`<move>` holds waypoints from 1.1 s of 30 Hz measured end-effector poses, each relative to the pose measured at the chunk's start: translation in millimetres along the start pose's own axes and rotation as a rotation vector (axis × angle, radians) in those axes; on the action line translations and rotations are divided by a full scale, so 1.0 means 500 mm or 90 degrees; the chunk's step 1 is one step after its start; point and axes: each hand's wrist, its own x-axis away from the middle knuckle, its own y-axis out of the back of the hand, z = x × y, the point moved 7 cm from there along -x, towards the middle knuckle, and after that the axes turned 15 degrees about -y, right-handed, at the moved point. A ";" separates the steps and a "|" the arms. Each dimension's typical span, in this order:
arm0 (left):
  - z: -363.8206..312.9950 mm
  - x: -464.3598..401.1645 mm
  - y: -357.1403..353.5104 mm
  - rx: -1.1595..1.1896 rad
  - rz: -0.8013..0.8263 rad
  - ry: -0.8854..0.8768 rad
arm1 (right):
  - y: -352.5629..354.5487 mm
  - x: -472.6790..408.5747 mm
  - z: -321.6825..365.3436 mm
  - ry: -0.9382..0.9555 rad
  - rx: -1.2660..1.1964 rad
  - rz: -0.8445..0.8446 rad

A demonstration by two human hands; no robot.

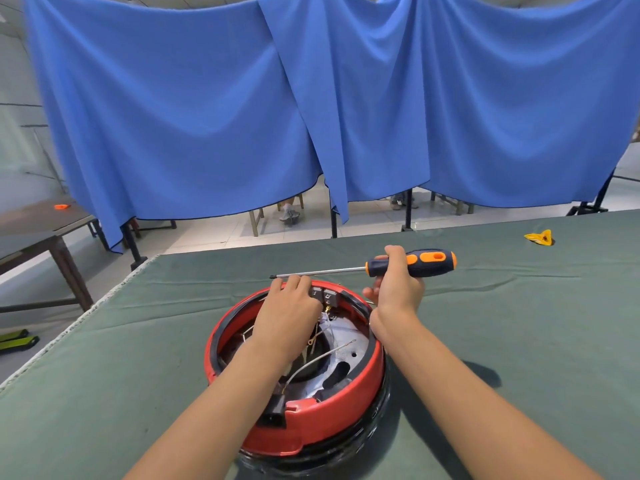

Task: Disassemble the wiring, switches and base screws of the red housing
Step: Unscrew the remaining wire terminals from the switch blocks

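Screwdriver (391, 266) gripped in right hand (398, 285); left hand (289, 306) pinches switches (323, 295) inside red housing (332, 417). Loose wires (322, 358) risk snagging or tearing if pulled.

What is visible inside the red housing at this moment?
Inside the red housing: loose wires, two grey switches at the far rim, a black socket at the near rim. The left hand covers the far-left part, so what lies under it is hidden.

Left hand (289, 308) reaches into the red housing (332, 415) by the switches (323, 295). Right hand (398, 282) grips a screwdriver (381, 266) above
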 end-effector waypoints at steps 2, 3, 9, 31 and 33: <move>-0.005 -0.003 0.003 -0.021 0.005 -0.027 | 0.005 -0.002 -0.003 -0.023 -0.012 -0.014; -0.006 -0.004 0.004 -0.030 0.007 -0.037 | 0.006 -0.003 -0.005 -0.035 -0.018 -0.020; 0.009 0.011 0.014 0.015 -0.016 -0.030 | 0.016 -0.009 -0.003 -0.112 -0.036 -0.039; 0.088 -0.138 -0.013 0.259 -0.060 0.208 | 0.054 -0.051 0.102 -0.129 -0.180 -0.068; 0.082 -0.155 -0.028 0.283 -0.040 0.223 | 0.057 -0.057 0.106 -0.130 -0.183 -0.066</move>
